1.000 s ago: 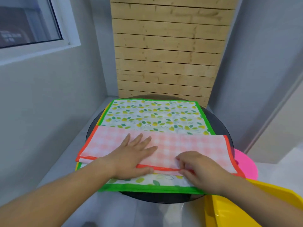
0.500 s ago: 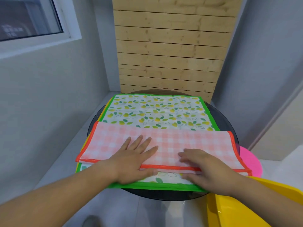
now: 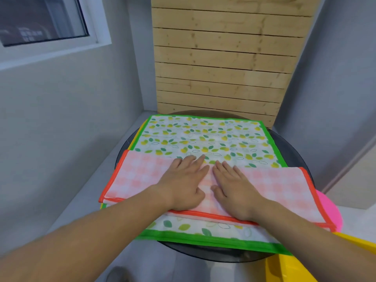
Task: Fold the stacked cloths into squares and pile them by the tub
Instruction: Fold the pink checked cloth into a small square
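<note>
A pink checked cloth (image 3: 280, 186) with an orange hem lies folded in half as a long strip across the near part of the stack. Under it lies a leaf-print cloth (image 3: 203, 137) with a green hem, and a yellow edge of another cloth (image 3: 136, 136) shows at the left. My left hand (image 3: 183, 180) and my right hand (image 3: 234, 184) press flat on the middle of the pink strip, side by side, fingers straight and pointing away from me. The yellow tub (image 3: 289, 267) shows at the bottom right corner.
The cloths rest on a round dark glass table (image 3: 293, 147). A pink round thing (image 3: 331, 210) sits low at the right, behind the tub. Grey walls stand close on both sides, with a wooden slat panel (image 3: 219, 64) behind the table.
Both hands have slid from the near edge of the pink strip forward to its middle and come together, now lying flat with the fingers straight. The view has shifted slightly.
</note>
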The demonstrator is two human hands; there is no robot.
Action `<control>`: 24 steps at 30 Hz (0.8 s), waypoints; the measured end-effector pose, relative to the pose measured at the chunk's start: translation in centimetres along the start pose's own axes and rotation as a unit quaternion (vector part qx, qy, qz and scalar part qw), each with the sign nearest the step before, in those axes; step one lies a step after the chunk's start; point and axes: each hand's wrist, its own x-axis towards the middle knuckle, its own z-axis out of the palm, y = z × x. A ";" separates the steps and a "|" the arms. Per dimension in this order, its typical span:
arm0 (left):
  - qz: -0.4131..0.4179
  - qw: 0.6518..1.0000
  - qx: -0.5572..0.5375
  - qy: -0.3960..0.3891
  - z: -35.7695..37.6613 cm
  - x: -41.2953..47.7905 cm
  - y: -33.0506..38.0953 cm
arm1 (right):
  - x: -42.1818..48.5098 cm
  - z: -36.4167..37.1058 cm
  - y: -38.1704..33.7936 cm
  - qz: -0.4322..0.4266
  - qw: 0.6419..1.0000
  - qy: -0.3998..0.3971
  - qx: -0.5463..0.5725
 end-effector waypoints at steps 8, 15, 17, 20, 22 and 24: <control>-0.098 0.990 -0.086 -0.060 1.8 -0.5 -5.0 | 0.1 0.4 0.5 0.002 1.000 -0.007 -0.014; -0.257 0.960 -0.096 -0.059 1.9 -0.9 -8.8 | 0.3 0.8 0.8 0.001 1.000 -0.003 0.004; -0.288 0.953 -0.083 -0.035 1.6 -0.2 -7.8 | 0.3 0.8 0.6 0.002 1.000 -0.005 0.005; -0.168 0.985 -0.016 0.042 0.9 0.8 -5.1 | 0.2 0.6 0.4 0.004 1.000 -0.007 0.009; -0.061 0.996 -0.064 0.018 0.9 1.3 -3.7 | 0.2 0.4 0.4 0.002 1.000 -0.006 0.018; -0.032 0.994 -0.095 -0.033 1.4 1.4 -3.2 | 0.1 0.2 0.6 -0.004 0.999 -0.009 0.031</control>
